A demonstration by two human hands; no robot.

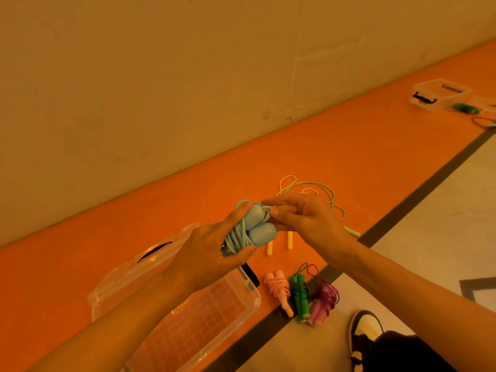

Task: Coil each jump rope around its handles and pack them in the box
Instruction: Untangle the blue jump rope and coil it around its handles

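My left hand (214, 251) grips a light blue jump rope (249, 228), its cord wound around the two rounded handles. My right hand (300, 216) pinches the cord's end at the top of the bundle. Below them an open clear plastic box (241, 288) lies on the orange floor, with its lid (150, 260) beside it. Three coiled ropes lie to the right of the box: pink (279, 291), green (300, 296) and magenta (323, 302). An uncoiled yellow rope with yellow handles (290, 240) and a loose green rope (319, 189) lie behind my hands.
A wall runs along the far side of the orange strip. Another clear box (440, 96) with a green rope (464, 108) beside it sits at the far right. My shoe (366, 328) rests on the pale floor at the lower right, beyond a dark line.
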